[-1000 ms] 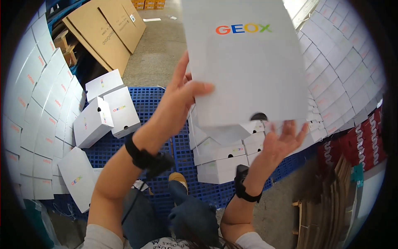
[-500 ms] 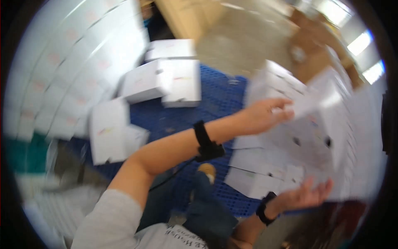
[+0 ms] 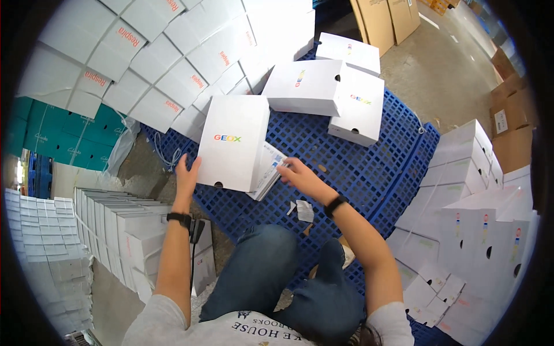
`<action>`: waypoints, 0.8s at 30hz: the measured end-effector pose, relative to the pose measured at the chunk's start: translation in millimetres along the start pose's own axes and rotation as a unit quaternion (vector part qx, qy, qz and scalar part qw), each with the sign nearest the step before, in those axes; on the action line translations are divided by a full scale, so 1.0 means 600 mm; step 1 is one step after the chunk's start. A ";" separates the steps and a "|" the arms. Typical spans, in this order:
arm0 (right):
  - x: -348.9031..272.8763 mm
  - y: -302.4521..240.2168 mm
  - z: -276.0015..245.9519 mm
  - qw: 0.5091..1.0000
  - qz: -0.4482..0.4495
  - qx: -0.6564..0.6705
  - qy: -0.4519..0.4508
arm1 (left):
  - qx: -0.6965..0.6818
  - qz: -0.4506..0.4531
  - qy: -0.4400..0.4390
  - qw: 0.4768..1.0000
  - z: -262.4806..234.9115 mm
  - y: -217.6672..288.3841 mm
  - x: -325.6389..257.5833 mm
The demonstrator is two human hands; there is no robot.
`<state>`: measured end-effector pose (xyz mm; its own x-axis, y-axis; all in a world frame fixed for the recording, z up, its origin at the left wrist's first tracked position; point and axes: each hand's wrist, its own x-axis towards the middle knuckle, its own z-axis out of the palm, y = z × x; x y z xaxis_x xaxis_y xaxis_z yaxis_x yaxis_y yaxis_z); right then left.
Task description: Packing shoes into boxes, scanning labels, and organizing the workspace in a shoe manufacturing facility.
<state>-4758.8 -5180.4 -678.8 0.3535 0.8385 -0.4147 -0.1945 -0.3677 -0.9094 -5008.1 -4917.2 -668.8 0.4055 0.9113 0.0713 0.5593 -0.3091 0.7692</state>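
A white lidded shoebox [image 3: 232, 144] with a coloured logo and a dark finger hole lies on a blue plastic pallet [image 3: 398, 150]. My left hand [image 3: 186, 177] is at its left edge, with thumb and fingers apart; I cannot tell whether it presses on the box. From under the shoebox's right side sticks out a smaller white box [image 3: 267, 171] with blue print. My right hand [image 3: 306, 176] is beside that one, fingers loosely bent and nothing visible in them. Three more white shoeboxes lie farther back, among them a tilted one [image 3: 306, 86].
Strapped stacks of white boxes [image 3: 167, 69] rise at the back left, above teal boxes [image 3: 57, 135]. More white shoeboxes [image 3: 479, 213] are piled on the right. Torn paper scraps [image 3: 304, 211] lie on the pallet before my knees. Brown cartons [image 3: 511, 115] stand at the far right.
My view has turned left. My left hand has come from the white box stacks on the right to the shoebox's left edge. The right hand has moved left to the smaller box.
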 end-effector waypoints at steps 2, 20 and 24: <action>0.046 -0.019 0.057 0.990 0.031 0.136 0.017 | -0.106 -0.109 -0.097 0.984 -0.003 0.003 0.002; -0.274 -0.201 -0.036 0.949 -0.186 0.151 0.204 | -0.417 -0.166 -0.357 0.819 0.046 0.198 -0.096; -0.634 -0.043 -0.043 0.818 -0.339 0.302 0.353 | -0.257 -0.334 -0.150 0.894 0.153 0.030 -0.060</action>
<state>-4864.8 -5500.0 -498.4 0.9663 0.2481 0.0693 -0.0755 0.5297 -0.8448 -4945.9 -4980.5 -715.7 0.3230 0.7079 -0.6281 0.3748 0.5137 0.7718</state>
